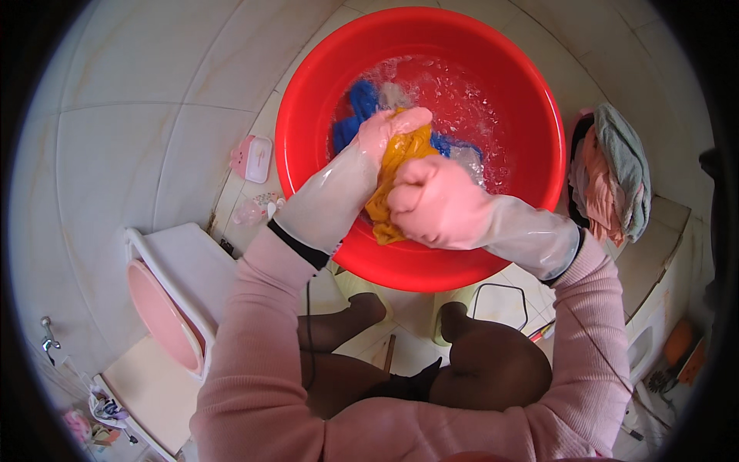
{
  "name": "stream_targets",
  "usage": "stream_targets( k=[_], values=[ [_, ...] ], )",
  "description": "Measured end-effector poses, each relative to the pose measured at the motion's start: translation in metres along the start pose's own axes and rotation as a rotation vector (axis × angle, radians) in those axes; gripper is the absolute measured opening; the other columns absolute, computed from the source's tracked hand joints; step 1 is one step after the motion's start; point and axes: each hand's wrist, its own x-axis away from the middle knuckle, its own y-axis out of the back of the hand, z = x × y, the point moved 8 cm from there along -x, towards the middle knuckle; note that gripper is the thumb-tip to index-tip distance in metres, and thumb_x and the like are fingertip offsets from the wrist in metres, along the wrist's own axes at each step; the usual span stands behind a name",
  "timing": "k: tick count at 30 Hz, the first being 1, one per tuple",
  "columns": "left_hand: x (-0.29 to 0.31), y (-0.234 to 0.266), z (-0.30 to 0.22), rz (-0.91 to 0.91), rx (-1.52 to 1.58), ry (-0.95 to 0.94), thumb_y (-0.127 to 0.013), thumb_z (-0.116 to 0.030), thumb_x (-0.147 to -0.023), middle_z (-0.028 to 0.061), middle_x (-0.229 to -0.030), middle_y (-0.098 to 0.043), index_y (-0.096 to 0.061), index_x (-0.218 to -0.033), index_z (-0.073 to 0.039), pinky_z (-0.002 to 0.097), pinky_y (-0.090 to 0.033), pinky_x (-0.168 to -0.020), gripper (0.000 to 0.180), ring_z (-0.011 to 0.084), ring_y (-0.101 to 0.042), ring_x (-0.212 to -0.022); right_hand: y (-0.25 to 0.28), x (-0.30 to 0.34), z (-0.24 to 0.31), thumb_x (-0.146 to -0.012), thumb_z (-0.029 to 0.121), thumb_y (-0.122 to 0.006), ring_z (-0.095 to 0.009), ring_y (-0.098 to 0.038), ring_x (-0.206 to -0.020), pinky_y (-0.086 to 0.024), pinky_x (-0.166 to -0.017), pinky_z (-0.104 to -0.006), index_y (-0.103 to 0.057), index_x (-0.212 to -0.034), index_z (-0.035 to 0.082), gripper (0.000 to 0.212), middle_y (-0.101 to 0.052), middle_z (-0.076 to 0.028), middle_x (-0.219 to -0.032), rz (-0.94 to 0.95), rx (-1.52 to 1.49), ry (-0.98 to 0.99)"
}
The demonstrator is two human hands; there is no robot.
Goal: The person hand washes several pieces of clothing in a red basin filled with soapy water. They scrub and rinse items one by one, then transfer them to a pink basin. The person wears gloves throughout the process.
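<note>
Both my hands wear pink rubber gloves with clear whitish cuffs. Between them is a wet mustard-yellow cloth point(413, 146), held above the near part of a big red basin point(543, 115). My left hand point(382, 132) grips the upper end of the cloth. My right hand point(435, 202), closed in a fist, grips it lower down, and its lower end hangs near the basin's front rim. Bubbly water fills the basin. Beyond my hands, a blue cloth point(362, 100) and a whitish cloth point(394, 95) lie in the water, partly hidden by my gloves.
Right of the basin, a dark container holds a grey-green towel point(625, 165) and peach cloth point(599, 185). A pink-and-white box point(255, 159) stands on the tiled floor to the left. Nearer left are a white stand point(192, 258) and a pink basin point(162, 316) on its side.
</note>
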Motion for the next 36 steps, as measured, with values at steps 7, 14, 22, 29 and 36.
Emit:
stream_targets(
  k=[7, 14, 22, 29, 36],
  values=[
    [-0.012, 0.014, 0.019, -0.163, -0.605, 0.145, -0.075, -0.031, -0.076, 0.0098, -0.095, -0.069, -0.065, -0.106, 0.000, 0.0329, -0.052, -0.077, 0.044, 0.0202, -0.067, -0.084, -0.090, -0.008, -0.026, -0.088, 0.010, -0.054, -0.031, -0.064, -0.085, -0.050, -0.058, -0.0395, -0.068, -0.098, 0.007, 0.018, -0.063, -0.011, -0.096, 0.444, -0.100, -0.381],
    [-0.001, -0.009, 0.004, -0.297, -1.309, 0.004, -0.072, -0.041, -0.077, 0.0181, -0.109, -0.070, -0.061, -0.122, 0.002, 0.0354, -0.051, -0.088, 0.063, 0.0282, -0.068, -0.095, -0.137, 0.014, -0.017, -0.066, 0.014, -0.065, -0.031, -0.060, -0.077, -0.046, -0.054, -0.0431, -0.066, -0.079, 0.004, 0.016, -0.060, -0.012, -0.085, 0.325, 0.520, 0.380],
    [0.182, 0.093, -0.149, -0.386, -0.542, -0.506, -0.071, -0.034, -0.089, 0.0050, -0.091, -0.068, -0.064, -0.098, -0.004, 0.0344, -0.052, -0.082, 0.032, 0.0172, -0.065, -0.086, 0.026, 0.039, -0.057, -0.083, 0.007, -0.068, -0.032, -0.056, -0.121, -0.045, -0.102, -0.0422, -0.067, -0.114, 0.004, 0.031, -0.062, -0.018, -0.123, -0.580, 0.014, -0.142],
    [0.524, 0.182, -0.229, -1.160, -0.248, -1.214, -0.063, -0.031, -0.093, 0.0080, -0.097, -0.065, -0.060, -0.104, -0.002, 0.0392, -0.052, -0.081, 0.032, 0.0221, -0.064, -0.089, 0.018, 0.037, -0.096, -0.093, 0.007, -0.059, -0.022, -0.062, -0.107, -0.046, -0.096, -0.0310, -0.067, -0.108, 0.002, 0.017, -0.067, -0.011, -0.112, -0.594, -0.262, -0.537],
    [0.629, 0.268, -0.121, -1.690, -0.385, -1.332, -0.064, -0.032, -0.094, 0.0070, -0.099, -0.065, -0.058, -0.114, -0.001, 0.0364, -0.051, -0.074, 0.038, 0.0161, -0.060, -0.082, 0.010, 0.012, -0.089, -0.095, 0.008, -0.059, -0.021, -0.061, -0.106, -0.045, -0.096, -0.0304, -0.065, -0.109, 0.001, 0.016, -0.065, -0.010, -0.113, -0.553, -0.251, -0.487]
  ],
)
